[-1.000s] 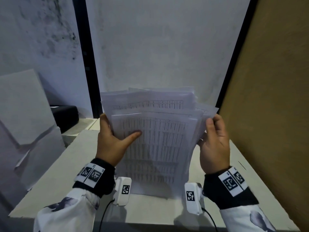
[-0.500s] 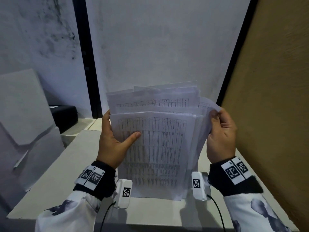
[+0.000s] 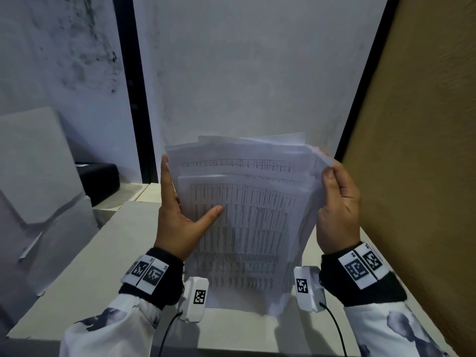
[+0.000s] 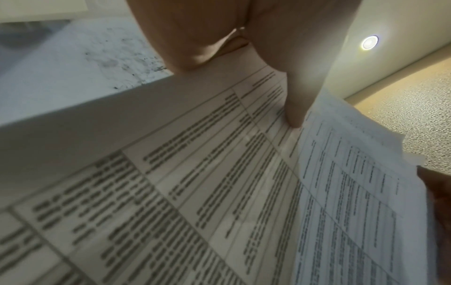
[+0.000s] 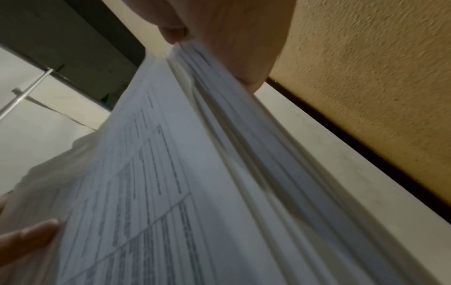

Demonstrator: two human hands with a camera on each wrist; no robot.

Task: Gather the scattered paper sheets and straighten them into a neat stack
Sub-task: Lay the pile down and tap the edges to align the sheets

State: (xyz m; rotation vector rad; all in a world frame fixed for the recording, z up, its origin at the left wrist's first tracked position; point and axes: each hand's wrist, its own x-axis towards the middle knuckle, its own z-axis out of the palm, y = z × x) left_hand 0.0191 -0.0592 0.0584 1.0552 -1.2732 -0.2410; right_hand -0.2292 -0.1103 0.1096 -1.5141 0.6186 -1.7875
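Observation:
A bundle of printed paper sheets [image 3: 247, 228] stands upright on its bottom edge on the white table [image 3: 77, 292], its top edges uneven and stepped. My left hand [image 3: 180, 217] grips the bundle's left side, thumb across the front sheet and fingers behind. My right hand [image 3: 337, 202] pinches the upper right corner, thumb in front. The left wrist view shows the printed tables on the sheets [image 4: 219, 183] with the left hand's thumb [image 4: 295, 108] pressed on them. In the right wrist view the fanned right edges of the sheets [image 5: 244, 154] run up to the pinching fingers [image 5: 244, 57].
A tan textured panel [image 3: 417, 150] rises close on the right of the table. A grey-white wall [image 3: 244, 73] with a black vertical strip [image 3: 134, 94] stands behind. At the left are a pale slanted box [image 3: 38, 176] and a black object [image 3: 99, 176].
The bundle has been raised and tipped more upright. My right hand has slid up to the upper right corner. My left hand keeps its hold on the left side.

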